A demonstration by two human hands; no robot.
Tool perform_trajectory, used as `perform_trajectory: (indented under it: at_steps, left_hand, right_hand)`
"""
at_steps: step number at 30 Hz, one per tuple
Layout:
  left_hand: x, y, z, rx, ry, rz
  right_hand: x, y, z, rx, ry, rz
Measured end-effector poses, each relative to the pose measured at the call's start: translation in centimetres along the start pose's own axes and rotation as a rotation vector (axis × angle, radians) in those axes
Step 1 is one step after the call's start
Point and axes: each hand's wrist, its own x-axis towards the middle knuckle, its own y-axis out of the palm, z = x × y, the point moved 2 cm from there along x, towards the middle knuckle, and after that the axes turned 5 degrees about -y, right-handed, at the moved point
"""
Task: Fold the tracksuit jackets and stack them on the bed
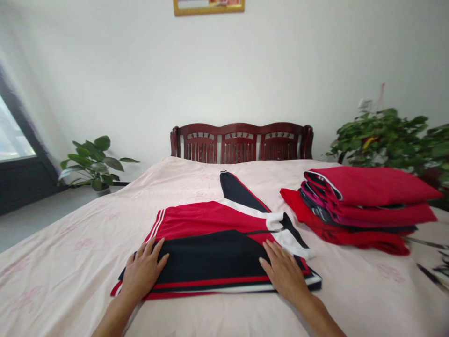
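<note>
A red, navy and white jacket (206, 255) lies on the bed, its near side folded over so that a navy sleeve runs across the red body. The far navy sleeve stretches away toward the headboard. My left hand (144, 267) rests on the folded sleeve near the striped hem end, fingers spread. Flat on the other end, close to the white collar, lies my right hand (283, 269), its fingers stretched out. Both palms face down on the cloth, and neither hand grips anything.
A pale pink sheet (70, 252) covers the bed. To the right stands a stack of folded red and dark clothes (372, 187). Beyond are a dark wooden headboard (240, 145), a leafy plant (389, 140) on the right and a smaller potted plant (94, 161) on the left.
</note>
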Motion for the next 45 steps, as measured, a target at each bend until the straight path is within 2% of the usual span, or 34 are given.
perform_trajectory:
  at_steps: [17, 45]
  left_hand:
    - [0.0, 0.01, -0.07, 0.018, 0.016, -0.007]
    - [0.12, 0.25, 0.09, 0.01, 0.003, 0.007]
  right_hand:
    - [0.07, -0.05, 0.04, -0.007, 0.008, 0.019]
    - [0.03, -0.16, 0.22, -0.005, -0.01, -0.02]
